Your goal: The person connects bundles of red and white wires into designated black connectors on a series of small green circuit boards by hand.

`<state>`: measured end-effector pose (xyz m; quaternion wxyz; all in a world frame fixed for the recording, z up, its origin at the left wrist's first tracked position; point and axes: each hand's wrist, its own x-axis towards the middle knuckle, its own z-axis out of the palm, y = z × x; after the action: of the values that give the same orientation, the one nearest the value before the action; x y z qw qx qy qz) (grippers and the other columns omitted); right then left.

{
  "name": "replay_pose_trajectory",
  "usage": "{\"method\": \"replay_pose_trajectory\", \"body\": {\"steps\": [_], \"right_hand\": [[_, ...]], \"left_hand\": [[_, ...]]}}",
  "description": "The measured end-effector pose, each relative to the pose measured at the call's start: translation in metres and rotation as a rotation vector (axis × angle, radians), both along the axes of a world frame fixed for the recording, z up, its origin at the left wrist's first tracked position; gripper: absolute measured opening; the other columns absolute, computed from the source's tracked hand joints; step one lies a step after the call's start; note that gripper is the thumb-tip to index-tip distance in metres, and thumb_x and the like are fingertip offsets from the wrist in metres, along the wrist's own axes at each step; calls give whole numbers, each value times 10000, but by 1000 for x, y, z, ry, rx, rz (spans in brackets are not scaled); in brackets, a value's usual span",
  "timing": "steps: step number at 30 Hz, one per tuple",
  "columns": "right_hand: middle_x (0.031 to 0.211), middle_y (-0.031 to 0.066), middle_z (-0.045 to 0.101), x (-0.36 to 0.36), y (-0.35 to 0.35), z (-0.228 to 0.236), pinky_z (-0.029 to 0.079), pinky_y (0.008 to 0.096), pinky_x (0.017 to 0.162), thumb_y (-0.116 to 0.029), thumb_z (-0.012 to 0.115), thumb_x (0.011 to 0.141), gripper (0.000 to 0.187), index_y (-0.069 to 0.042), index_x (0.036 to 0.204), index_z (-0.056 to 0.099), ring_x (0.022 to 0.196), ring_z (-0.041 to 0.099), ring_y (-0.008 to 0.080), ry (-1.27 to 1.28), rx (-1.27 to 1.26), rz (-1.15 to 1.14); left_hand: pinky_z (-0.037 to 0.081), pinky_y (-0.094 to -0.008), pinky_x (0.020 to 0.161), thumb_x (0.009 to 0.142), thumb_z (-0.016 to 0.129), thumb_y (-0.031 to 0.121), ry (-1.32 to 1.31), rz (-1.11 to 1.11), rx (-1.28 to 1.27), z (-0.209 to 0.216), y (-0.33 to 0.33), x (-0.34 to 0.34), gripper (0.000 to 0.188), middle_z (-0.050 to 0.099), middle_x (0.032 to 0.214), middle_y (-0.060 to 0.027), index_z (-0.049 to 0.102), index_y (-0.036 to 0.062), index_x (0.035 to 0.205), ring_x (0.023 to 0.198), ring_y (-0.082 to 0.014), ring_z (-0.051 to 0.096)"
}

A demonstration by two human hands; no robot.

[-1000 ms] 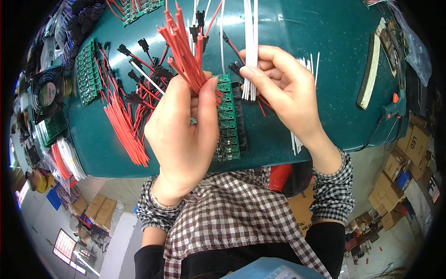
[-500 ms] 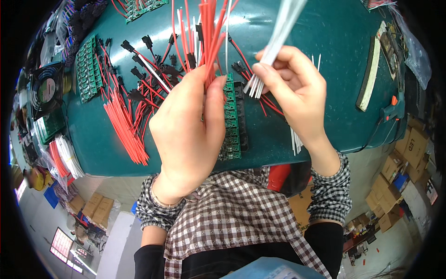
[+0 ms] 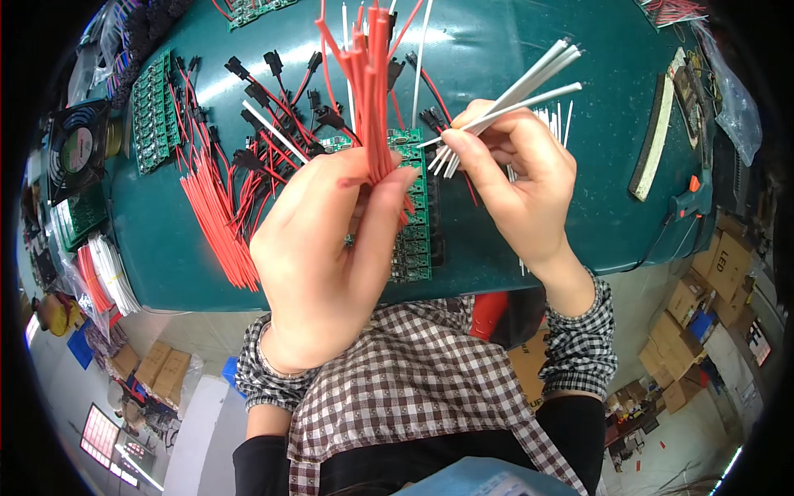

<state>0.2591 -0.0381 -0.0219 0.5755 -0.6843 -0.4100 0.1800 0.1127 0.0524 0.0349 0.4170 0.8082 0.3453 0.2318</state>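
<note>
My left hand [image 3: 318, 248] is closed round a bundle of red wires [image 3: 376, 91] that stands up out of the grip. In my right hand [image 3: 525, 178], thumb and fingers pinch a small bundle of white wires [image 3: 529, 78]; one white wire splays away from the others. Below and between the hands lies a green circuit board [image 3: 413, 240], partly covered by my left hand. Red-and-black leads with black connectors [image 3: 273, 62] spread over the table behind my left hand. More white wires [image 3: 556, 120] lie behind my right hand.
The green table [image 3: 165, 281] bears a pile of red wires [image 3: 217, 223] and another circuit board [image 3: 155, 112] on the left. A black fan [image 3: 78, 153] stands at the left edge, near bundled white wires [image 3: 114, 277]. At the right are a glue gun [image 3: 691, 198] and a curved strip [image 3: 652, 140].
The white bundle has tilted to the right in my right hand, and one wire now sticks out apart. My left hand has come slightly lower with the red wires.
</note>
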Motion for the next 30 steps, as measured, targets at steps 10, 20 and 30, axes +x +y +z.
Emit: {"method": "replay_pose_trajectory", "body": {"steps": [10,20,30], "right_hand": [[875,80,677,2,0,4,546,220,626,36,691,838,105,57,928,641,712,664,100,-133,-45,49],[842,91,664,2,2,4,574,262,602,-13,728,810,122,24,895,649,687,680,160,-133,-12,18],[852,92,669,1,2,4,578,260,606,-16,728,811,122,29,893,649,695,685,159,-79,-30,33]], "left_hand": [[512,-246,546,839,706,-9,-2,49,-60,-2,1,-2,128,635,742,-82,638,-14,947,612,-130,650],[518,-247,564,866,678,3,-35,37,-70,-9,2,3,91,641,750,-84,625,-12,939,630,-129,656],[516,-251,557,876,669,17,-8,56,-26,-13,2,5,88,649,755,-94,627,-7,949,630,-132,662]]}}
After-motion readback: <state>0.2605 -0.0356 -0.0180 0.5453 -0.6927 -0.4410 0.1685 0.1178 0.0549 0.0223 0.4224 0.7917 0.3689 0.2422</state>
